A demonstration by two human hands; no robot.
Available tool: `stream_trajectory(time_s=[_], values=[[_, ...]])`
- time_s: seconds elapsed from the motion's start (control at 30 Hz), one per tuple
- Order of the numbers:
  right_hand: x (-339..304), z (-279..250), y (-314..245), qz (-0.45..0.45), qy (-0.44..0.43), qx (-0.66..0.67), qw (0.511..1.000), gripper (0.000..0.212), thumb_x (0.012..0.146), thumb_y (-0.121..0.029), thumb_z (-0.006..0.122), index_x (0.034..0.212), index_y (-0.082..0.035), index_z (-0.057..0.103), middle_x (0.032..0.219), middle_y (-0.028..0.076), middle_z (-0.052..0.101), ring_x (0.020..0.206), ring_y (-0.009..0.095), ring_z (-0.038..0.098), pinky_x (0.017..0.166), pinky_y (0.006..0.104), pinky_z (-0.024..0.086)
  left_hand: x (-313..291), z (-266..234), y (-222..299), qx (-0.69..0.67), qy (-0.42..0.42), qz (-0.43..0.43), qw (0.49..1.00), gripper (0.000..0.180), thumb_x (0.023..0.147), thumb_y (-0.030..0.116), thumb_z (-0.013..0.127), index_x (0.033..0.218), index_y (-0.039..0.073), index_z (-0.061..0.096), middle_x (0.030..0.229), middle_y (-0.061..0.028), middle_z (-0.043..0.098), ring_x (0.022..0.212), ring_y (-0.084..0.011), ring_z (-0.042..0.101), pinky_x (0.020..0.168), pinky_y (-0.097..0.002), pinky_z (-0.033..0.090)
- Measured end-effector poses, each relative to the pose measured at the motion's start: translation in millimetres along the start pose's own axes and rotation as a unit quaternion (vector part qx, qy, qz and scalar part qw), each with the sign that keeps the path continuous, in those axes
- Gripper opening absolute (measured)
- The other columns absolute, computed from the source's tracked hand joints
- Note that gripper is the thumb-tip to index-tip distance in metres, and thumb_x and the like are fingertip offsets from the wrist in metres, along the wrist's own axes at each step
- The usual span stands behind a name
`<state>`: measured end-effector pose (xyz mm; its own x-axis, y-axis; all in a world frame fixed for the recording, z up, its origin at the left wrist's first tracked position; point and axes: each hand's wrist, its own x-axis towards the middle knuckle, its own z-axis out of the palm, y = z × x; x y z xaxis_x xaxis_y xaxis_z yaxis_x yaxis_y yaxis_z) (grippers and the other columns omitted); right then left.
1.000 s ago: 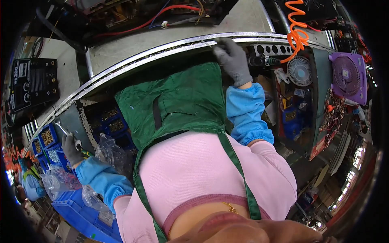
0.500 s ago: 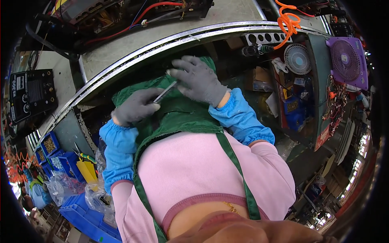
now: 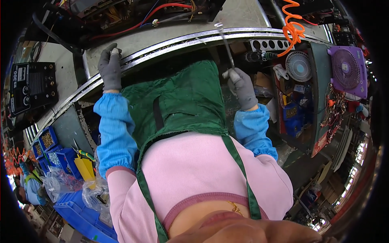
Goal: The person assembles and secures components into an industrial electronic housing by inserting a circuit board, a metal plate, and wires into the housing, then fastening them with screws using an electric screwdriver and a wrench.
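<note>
My left hand point(image 3: 110, 69), in a grey glove, is raised at the silver metal rail of the workbench. Its fingers are bent together, and whatever they may hold is hidden. My right hand point(image 3: 242, 87), gloved alike, is closed around the lower end of a thin grey rod point(image 3: 227, 47). The rod points up and away past the rail and ends in a pale, shiny tip; motion blurs it, so its exact kind is unclear. Between my hands the green apron point(image 3: 186, 93) spreads over my lap, with a narrow dark strip point(image 3: 157, 113) showing on it.
An opened device with red cables point(image 3: 133, 30) sits across the bench. A black box with dials point(image 3: 32, 87) is at left, above blue parts bins point(image 3: 50, 139). An orange coiled hose point(image 3: 292, 30) hangs at right, near a white fan point(image 3: 298, 66) and purple fan point(image 3: 347, 67).
My hands have parted: the left moved up and left to the rail, the right moved to the right with the rod, which was between both hands over the apron.
</note>
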<state>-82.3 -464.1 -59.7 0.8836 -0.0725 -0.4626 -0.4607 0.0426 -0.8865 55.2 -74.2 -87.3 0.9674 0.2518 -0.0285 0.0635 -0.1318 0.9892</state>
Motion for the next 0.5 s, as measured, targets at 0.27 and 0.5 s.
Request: stream_trajectory(time_s=[0.27,0.5], values=[[30,25,-9,-0.008,-0.078,0.201,0.976,0.032,0.098,-0.03,0.052,0.101,0.0,0.063,0.058,-0.008,0.033,0.045,0.002,0.028,0.041,0.0197,0.023,6,7,-30,0.175,0.068,0.159,0.969,0.026,0.092,0.015,0.06,0.114,0.003,0.067,0.097,-0.0089,0.07,0.086,-0.0139,0.063,0.079,-0.0261,0.049],[50,42,-22,0.008,-0.037,0.227,0.973,0.024,0.096,-0.023,0.053,0.104,-0.003,0.063,0.061,-0.008,0.034,0.045,0.002,0.028,0.039,0.019,0.023,-4,6,-31,0.154,0.044,0.154,0.975,0.027,0.091,0.017,0.06,0.112,0.001,0.067,0.095,-0.0109,0.07,0.085,-0.0147,0.063,0.078,-0.0266,0.05]])
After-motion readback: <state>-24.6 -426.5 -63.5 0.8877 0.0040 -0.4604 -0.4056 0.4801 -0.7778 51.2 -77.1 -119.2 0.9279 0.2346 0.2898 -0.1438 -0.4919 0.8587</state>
